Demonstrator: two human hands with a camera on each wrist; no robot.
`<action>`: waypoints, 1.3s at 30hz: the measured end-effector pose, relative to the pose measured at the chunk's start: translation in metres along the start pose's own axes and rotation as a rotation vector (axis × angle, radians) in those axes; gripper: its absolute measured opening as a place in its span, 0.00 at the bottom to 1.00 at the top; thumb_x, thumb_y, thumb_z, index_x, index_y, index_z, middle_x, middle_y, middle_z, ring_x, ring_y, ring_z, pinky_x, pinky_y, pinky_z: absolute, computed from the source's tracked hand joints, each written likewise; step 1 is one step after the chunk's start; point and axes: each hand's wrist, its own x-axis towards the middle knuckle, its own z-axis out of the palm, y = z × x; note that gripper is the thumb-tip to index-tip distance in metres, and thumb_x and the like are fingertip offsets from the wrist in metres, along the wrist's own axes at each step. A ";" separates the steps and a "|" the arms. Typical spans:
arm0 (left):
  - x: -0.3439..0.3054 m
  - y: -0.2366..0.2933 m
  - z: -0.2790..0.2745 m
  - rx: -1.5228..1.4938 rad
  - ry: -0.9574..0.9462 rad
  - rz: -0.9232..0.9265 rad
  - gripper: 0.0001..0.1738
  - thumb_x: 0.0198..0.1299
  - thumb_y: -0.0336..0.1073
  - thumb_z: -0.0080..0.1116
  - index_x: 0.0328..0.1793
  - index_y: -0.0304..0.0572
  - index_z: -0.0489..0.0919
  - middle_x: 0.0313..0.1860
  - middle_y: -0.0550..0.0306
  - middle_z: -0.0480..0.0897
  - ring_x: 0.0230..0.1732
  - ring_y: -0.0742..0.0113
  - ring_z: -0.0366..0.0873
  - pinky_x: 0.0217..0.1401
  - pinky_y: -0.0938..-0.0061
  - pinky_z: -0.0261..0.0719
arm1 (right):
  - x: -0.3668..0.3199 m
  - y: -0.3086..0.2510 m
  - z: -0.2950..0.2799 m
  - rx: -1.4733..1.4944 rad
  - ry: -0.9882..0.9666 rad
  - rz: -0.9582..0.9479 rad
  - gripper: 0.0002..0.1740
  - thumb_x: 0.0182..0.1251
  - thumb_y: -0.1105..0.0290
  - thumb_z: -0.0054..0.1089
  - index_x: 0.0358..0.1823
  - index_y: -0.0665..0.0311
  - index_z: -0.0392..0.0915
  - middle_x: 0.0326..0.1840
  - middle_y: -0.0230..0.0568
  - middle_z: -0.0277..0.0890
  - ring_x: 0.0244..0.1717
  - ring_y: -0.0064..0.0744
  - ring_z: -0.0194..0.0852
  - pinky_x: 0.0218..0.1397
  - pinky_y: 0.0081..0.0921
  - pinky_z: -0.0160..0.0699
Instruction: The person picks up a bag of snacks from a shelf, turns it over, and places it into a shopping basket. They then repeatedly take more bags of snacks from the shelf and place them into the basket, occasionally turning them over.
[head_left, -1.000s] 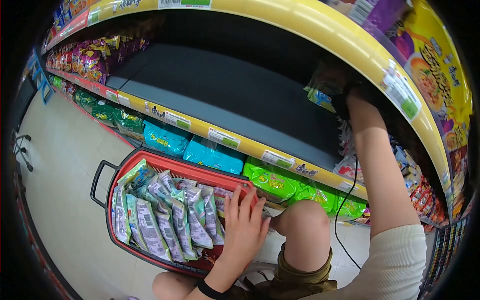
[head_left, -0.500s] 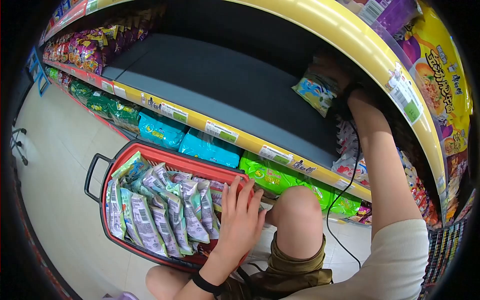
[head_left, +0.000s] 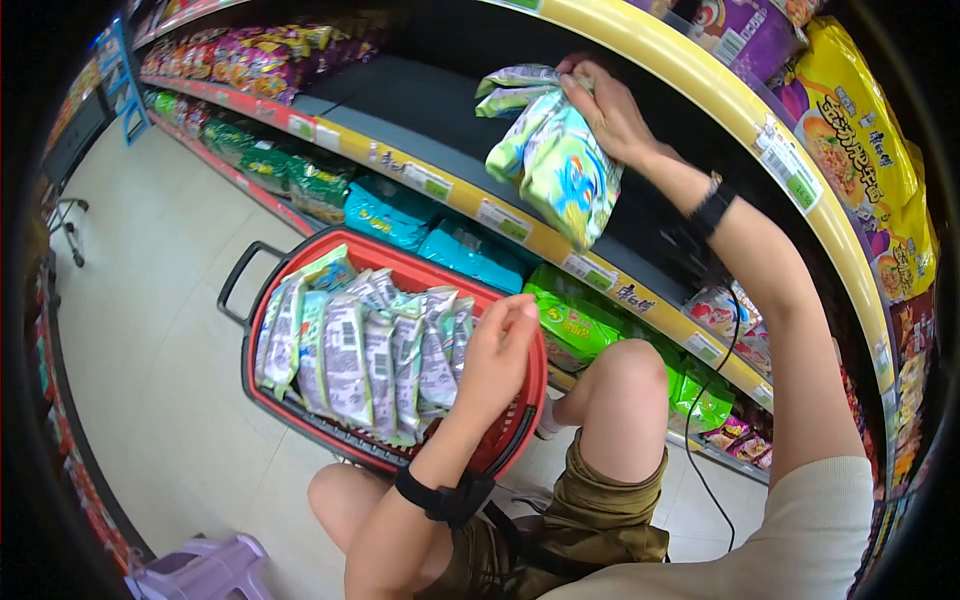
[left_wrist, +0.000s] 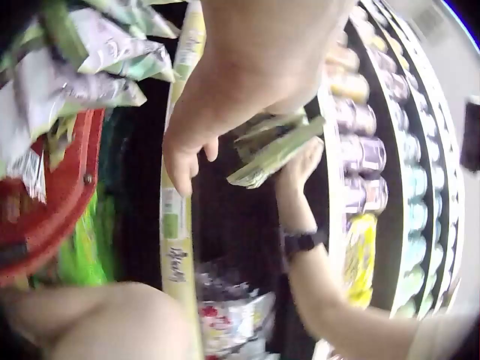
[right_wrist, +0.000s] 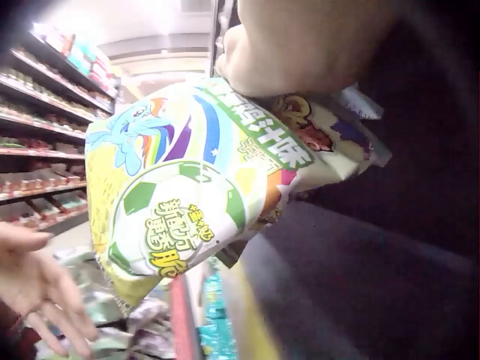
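My right hand (head_left: 612, 115) grips a bunch of snack bags (head_left: 572, 165) by their upper ends, in front of the middle shelf. The right wrist view shows the front bag (right_wrist: 180, 195) with a rainbow-maned blue pony and a green-and-white ball printed on it. My left hand (head_left: 497, 360) hovers over the right end of a red shopping basket (head_left: 430, 275), holding nothing. Its fingers look loose and spread in the right wrist view. Several similar bags (head_left: 345, 350) stand packed on edge in the basket, their pale purple backs showing.
The dark shelf (head_left: 450, 130) has a yellow price rail (head_left: 480, 205) along its front. Teal packs (head_left: 470, 258) and green packs (head_left: 575, 315) sit on the shelf below, beside the basket. A black cable (head_left: 690, 440) hangs by my right knee (head_left: 625, 390). A purple stool (head_left: 205, 568) stands at lower left.
My right hand has brought the bags from deep in the shelf out to its front, leftward towards the basket. My left hand has lifted from the basket's right end.
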 end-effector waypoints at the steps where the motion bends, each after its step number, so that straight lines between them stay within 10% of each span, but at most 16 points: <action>1: -0.002 0.002 -0.005 0.001 0.021 0.006 0.27 0.70 0.49 0.43 0.65 0.35 0.67 0.62 0.40 0.71 0.60 0.38 0.70 0.64 0.53 0.67 | -0.001 -0.027 -0.002 0.091 0.120 -0.117 0.14 0.70 0.62 0.49 0.41 0.70 0.68 0.41 0.53 0.71 0.43 0.49 0.71 0.49 0.35 0.70; 3: -0.007 0.003 -0.015 -1.189 -0.199 -0.438 0.39 0.69 0.63 0.31 0.72 0.37 0.59 0.66 0.38 0.68 0.66 0.35 0.64 0.69 0.49 0.63 | -0.009 -0.069 -0.003 0.144 0.184 -0.336 0.11 0.66 0.68 0.51 0.32 0.65 0.60 0.47 0.48 0.69 0.48 0.44 0.68 0.53 0.32 0.66; 5: -0.017 0.005 -0.020 -1.342 -0.293 -0.387 0.42 0.67 0.66 0.29 0.73 0.38 0.56 0.67 0.38 0.66 0.66 0.34 0.65 0.69 0.43 0.62 | -0.026 -0.114 -0.002 0.408 0.178 -0.357 0.08 0.65 0.70 0.49 0.33 0.65 0.61 0.48 0.48 0.69 0.49 0.39 0.68 0.54 0.31 0.65; 9: -0.031 -0.010 -0.033 -1.376 -0.260 -0.247 0.25 0.68 0.42 0.49 0.66 0.38 0.65 0.62 0.47 0.71 0.57 0.51 0.75 0.65 0.53 0.71 | -0.062 -0.178 0.000 0.915 0.151 -0.415 0.11 0.68 0.66 0.43 0.31 0.64 0.58 0.52 0.57 0.65 0.53 0.37 0.65 0.61 0.35 0.62; 19: -0.083 -0.024 -0.068 -0.523 0.009 0.281 0.22 0.67 0.36 0.51 0.65 0.38 0.67 0.64 0.49 0.70 0.54 0.56 0.76 0.65 0.64 0.71 | -0.102 -0.196 0.053 1.724 -0.219 -0.021 0.21 0.71 0.52 0.49 0.35 0.63 0.60 0.52 0.58 0.69 0.60 0.42 0.65 0.64 0.40 0.65; 22: -0.078 -0.016 -0.071 0.386 0.289 0.565 0.20 0.61 0.31 0.55 0.60 0.37 0.74 0.58 0.51 0.77 0.54 0.56 0.77 0.64 0.66 0.70 | -0.105 -0.177 0.067 1.840 -0.304 0.080 0.26 0.70 0.45 0.48 0.43 0.65 0.68 0.60 0.59 0.68 0.66 0.42 0.63 0.67 0.40 0.65; 23: -0.079 -0.010 -0.073 0.388 0.283 0.562 0.20 0.61 0.31 0.55 0.60 0.37 0.74 0.58 0.51 0.77 0.54 0.56 0.77 0.64 0.66 0.70 | -0.105 -0.172 0.065 1.842 -0.296 0.084 0.26 0.70 0.45 0.48 0.43 0.65 0.68 0.60 0.59 0.68 0.66 0.42 0.63 0.67 0.40 0.65; 25: -0.082 0.002 -0.077 -1.232 -0.140 -0.190 0.26 0.57 0.42 0.55 0.59 0.34 0.72 0.50 0.47 0.81 0.50 0.54 0.79 0.61 0.60 0.74 | -0.107 -0.162 0.062 1.843 -0.304 0.269 0.28 0.69 0.43 0.47 0.46 0.66 0.67 0.61 0.58 0.68 0.65 0.41 0.64 0.67 0.39 0.64; 33: -0.052 0.018 -0.079 -1.128 -0.066 -0.110 0.25 0.56 0.37 0.54 0.57 0.29 0.72 0.49 0.45 0.81 0.49 0.56 0.81 0.56 0.61 0.78 | -0.126 -0.121 0.045 1.793 -0.378 1.070 0.38 0.69 0.39 0.42 0.60 0.70 0.64 0.63 0.55 0.67 0.64 0.38 0.66 0.68 0.35 0.64; 39: -0.044 0.041 -0.076 -0.755 0.175 -0.095 0.22 0.58 0.36 0.54 0.56 0.32 0.73 0.49 0.47 0.81 0.48 0.59 0.81 0.54 0.64 0.79 | -0.151 -0.092 0.038 1.689 -0.590 0.785 0.48 0.66 0.34 0.41 0.72 0.68 0.52 0.68 0.50 0.62 0.65 0.39 0.66 0.68 0.34 0.61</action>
